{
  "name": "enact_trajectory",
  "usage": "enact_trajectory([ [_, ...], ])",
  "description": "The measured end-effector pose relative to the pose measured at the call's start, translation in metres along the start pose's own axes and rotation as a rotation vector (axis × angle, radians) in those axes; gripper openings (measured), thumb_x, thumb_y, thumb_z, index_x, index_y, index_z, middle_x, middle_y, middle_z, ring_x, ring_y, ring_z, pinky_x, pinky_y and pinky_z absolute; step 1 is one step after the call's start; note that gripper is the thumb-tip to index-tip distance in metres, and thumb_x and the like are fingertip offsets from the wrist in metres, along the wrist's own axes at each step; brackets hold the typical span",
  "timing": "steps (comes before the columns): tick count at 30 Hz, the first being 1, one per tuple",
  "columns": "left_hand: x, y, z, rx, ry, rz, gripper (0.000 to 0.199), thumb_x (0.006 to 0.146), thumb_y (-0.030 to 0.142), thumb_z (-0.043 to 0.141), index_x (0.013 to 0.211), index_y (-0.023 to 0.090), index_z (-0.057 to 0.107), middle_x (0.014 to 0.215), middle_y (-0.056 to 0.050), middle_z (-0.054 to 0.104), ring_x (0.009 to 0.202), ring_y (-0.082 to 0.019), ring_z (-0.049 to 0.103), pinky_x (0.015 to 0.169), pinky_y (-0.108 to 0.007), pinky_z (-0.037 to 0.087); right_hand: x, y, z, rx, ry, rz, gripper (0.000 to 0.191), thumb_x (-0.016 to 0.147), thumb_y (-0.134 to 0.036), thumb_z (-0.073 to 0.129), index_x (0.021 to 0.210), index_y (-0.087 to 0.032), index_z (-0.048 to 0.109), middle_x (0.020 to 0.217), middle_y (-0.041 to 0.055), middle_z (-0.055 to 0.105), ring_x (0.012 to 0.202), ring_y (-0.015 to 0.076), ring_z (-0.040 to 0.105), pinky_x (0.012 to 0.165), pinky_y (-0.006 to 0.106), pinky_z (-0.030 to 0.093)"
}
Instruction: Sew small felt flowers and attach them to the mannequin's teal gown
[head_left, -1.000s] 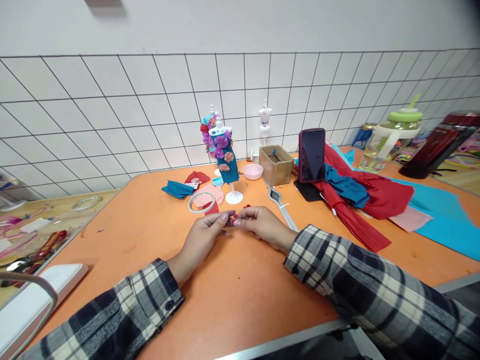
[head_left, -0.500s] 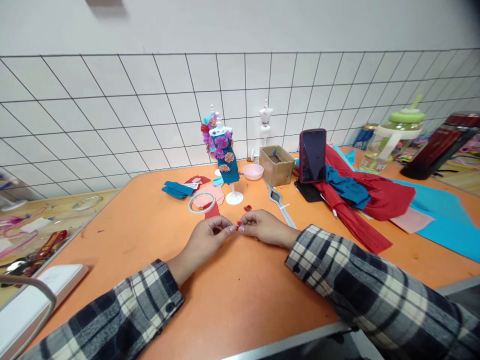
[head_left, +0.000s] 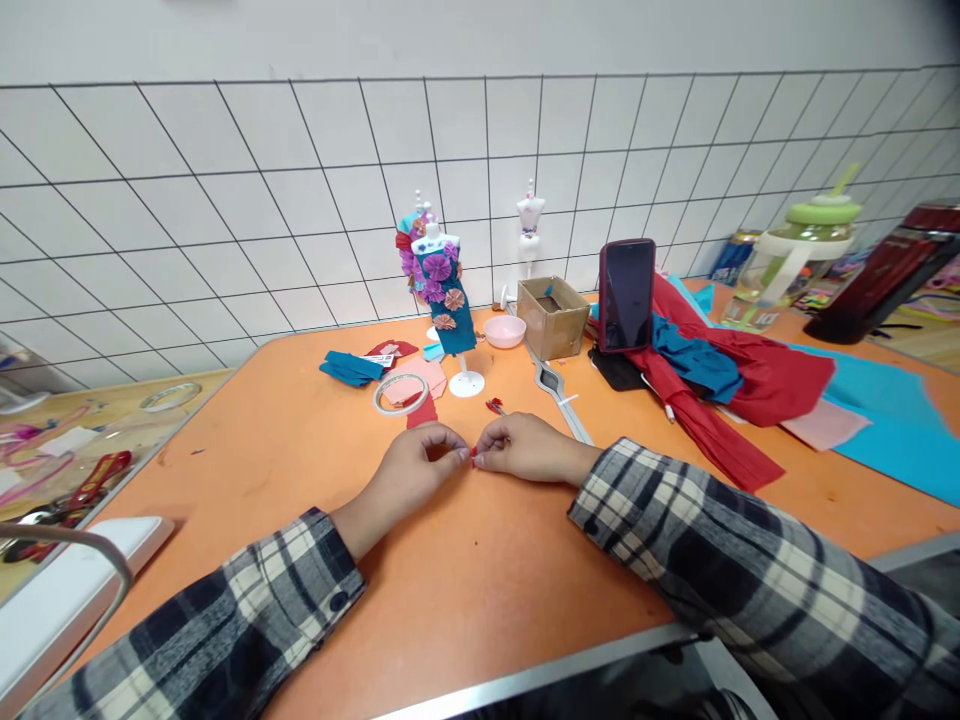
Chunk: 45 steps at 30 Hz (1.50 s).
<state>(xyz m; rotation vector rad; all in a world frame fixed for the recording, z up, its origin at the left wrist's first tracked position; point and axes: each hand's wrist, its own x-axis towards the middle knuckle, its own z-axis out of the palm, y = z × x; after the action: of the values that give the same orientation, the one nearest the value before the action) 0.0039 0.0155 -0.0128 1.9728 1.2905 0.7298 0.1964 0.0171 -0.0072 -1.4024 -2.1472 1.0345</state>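
Observation:
Between the fingertips of both hands is a small piece of red crepe paper (head_left: 473,456), mostly covered by the fingers. My left hand (head_left: 422,462) pinches it from the left, and my right hand (head_left: 517,448) pinches it from the right. Just beyond my right hand lies a small dark red scrap (head_left: 494,405). A red paper strip (head_left: 422,412) and a roll of tape (head_left: 401,394) lie beyond my left hand. Farther back stands a small dress form (head_left: 444,295) in a teal paper dress with purple and peach paper flowers.
Behind are a pink bowl (head_left: 505,331), a cardboard box (head_left: 553,318) and a bare white dress form (head_left: 530,220). A phone (head_left: 626,296) stands upright by red crepe paper (head_left: 780,385). Folded teal paper (head_left: 351,368) lies left; a white power strip (head_left: 97,590) sits near the left edge.
The camera view has tilted slightly, so the background sits higher in the picture. Both hands remain together, and less of the red piece shows between the fingertips.

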Motion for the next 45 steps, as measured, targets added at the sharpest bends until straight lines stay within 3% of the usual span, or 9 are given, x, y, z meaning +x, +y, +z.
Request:
enact_trajectory([
  [5, 0.0, 0.0, -0.001, 0.064, 0.011, 0.032, 0.016, 0.076, 0.032, 0.06, 0.073, 0.019, 0.069, 0.08, -0.003, 0.07, 0.078, -0.019, 0.062, 0.073, -0.031, 0.048, 0.003, 0.002, 0.002, 0.038, 0.109, -0.018, 0.016, 0.076, -0.028, 0.064, 0.087, -0.019, 0.072, 0.074, -0.001, 0.068, 0.07, 0.012, 0.06, 0.062, 0.022, 0.04],
  [10, -0.001, 0.001, -0.001, 0.135, 0.007, 0.085, 0.014, 0.076, 0.029, 0.061, 0.071, 0.02, 0.07, 0.082, -0.004, 0.07, 0.08, -0.019, 0.062, 0.075, -0.03, 0.049, 0.006, 0.007, 0.005, 0.006, 0.112, 0.008, 0.01, 0.073, -0.025, 0.064, 0.077, -0.018, 0.072, 0.071, -0.0008, 0.067, 0.067, 0.0119, 0.058, 0.059, 0.022, 0.04],
  [13, 0.0, 0.0, -0.001, 0.112, -0.001, 0.114, 0.014, 0.078, 0.028, 0.059, 0.073, 0.02, 0.069, 0.082, -0.003, 0.069, 0.08, -0.019, 0.062, 0.076, -0.03, 0.049, 0.007, 0.008, 0.007, 0.041, 0.153, 0.007, 0.018, 0.073, -0.021, 0.064, 0.089, -0.019, 0.071, 0.079, 0.0, 0.069, 0.072, 0.0132, 0.061, 0.064, 0.023, 0.042],
  [16, 0.0, 0.0, -0.001, 0.06, 0.023, 0.146, 0.015, 0.081, 0.029, 0.057, 0.077, 0.02, 0.068, 0.084, -0.003, 0.069, 0.08, -0.018, 0.063, 0.076, -0.031, 0.048, 0.008, 0.009, 0.007, 0.21, 0.105, -0.049, 0.029, 0.077, -0.018, 0.06, 0.104, -0.018, 0.069, 0.085, 0.001, 0.071, 0.08, 0.0132, 0.064, 0.074, 0.023, 0.045],
  [19, 0.0, 0.001, -0.002, 0.062, 0.041, 0.149, 0.014, 0.081, 0.03, 0.058, 0.077, 0.02, 0.067, 0.084, -0.003, 0.069, 0.08, -0.019, 0.063, 0.076, -0.031, 0.048, 0.007, 0.007, 0.005, 0.261, 0.056, -0.053, 0.016, 0.079, -0.022, 0.061, 0.087, -0.016, 0.072, 0.079, 0.0018, 0.071, 0.077, 0.0135, 0.063, 0.072, 0.023, 0.044],
  [26, -0.001, -0.001, -0.002, 0.18, 0.017, 0.115, 0.014, 0.08, 0.03, 0.058, 0.075, 0.021, 0.069, 0.086, -0.004, 0.069, 0.085, -0.021, 0.061, 0.08, -0.034, 0.047, 0.005, 0.005, 0.002, 0.154, 0.088, 0.041, 0.01, 0.073, -0.022, 0.063, 0.076, -0.016, 0.071, 0.07, -0.0005, 0.067, 0.066, 0.0115, 0.057, 0.058, 0.021, 0.039],
  [31, -0.003, 0.003, -0.002, 0.303, 0.047, 0.123, 0.022, 0.081, 0.034, 0.06, 0.096, 0.025, 0.071, 0.102, -0.005, 0.069, 0.103, -0.026, 0.057, 0.091, -0.04, 0.042, 0.003, 0.003, 0.003, -0.001, 0.101, 0.034, 0.012, 0.072, -0.024, 0.063, 0.078, -0.018, 0.072, 0.071, -0.0002, 0.068, 0.067, 0.0121, 0.057, 0.058, 0.021, 0.038],
  [38, -0.001, 0.006, 0.001, 0.364, 0.015, 0.098, 0.012, 0.078, 0.025, 0.059, 0.076, 0.024, 0.071, 0.091, -0.002, 0.07, 0.094, -0.023, 0.06, 0.082, -0.037, 0.042, 0.002, -0.002, 0.005, -0.095, 0.094, 0.064, 0.012, 0.072, -0.028, 0.063, 0.076, -0.021, 0.071, 0.073, -0.0006, 0.069, 0.07, 0.0133, 0.059, 0.056, 0.022, 0.036],
  [45, -0.006, 0.009, 0.001, 0.462, 0.053, 0.161, 0.013, 0.081, 0.026, 0.056, 0.082, 0.024, 0.068, 0.095, -0.003, 0.068, 0.096, -0.025, 0.058, 0.084, -0.041, 0.037, 0.001, 0.0, 0.007, -0.217, 0.097, 0.05, 0.01, 0.07, -0.03, 0.065, 0.073, -0.022, 0.068, 0.077, 0.0, 0.071, 0.071, 0.0146, 0.059, 0.055, 0.023, 0.035],
])
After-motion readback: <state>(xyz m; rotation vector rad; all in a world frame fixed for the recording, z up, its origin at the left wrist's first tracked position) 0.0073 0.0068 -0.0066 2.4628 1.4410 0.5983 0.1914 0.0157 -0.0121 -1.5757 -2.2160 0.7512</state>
